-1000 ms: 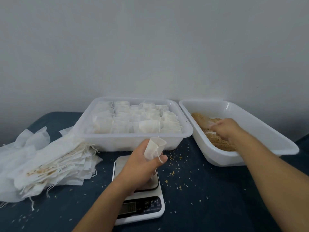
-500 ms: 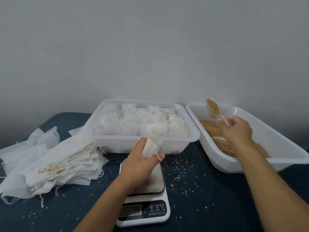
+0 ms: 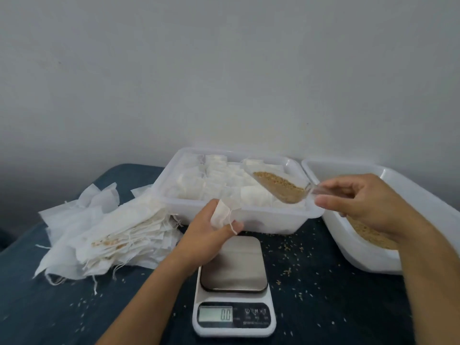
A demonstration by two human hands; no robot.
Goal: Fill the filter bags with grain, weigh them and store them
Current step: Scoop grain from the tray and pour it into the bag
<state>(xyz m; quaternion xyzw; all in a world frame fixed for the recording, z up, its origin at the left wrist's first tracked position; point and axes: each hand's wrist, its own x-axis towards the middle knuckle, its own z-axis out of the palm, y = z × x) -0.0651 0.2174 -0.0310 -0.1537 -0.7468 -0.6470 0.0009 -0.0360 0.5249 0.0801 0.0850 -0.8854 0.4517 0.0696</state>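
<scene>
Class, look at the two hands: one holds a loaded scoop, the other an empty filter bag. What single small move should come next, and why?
Probably bring the scoop left and down to the mouth of the filter bag and tip the grain in. The right hand holds the scoop full, above the tray of filled bags; the left hand holds the bag over the scale, which reads zero.

Plastic, steel and gauzy paper
Scale [image 3: 234,287]: brushed metal plate, glossy white plastic; scoop [image 3: 281,186] clear plastic; bags [image 3: 119,235] matt, fibrous.
</scene>
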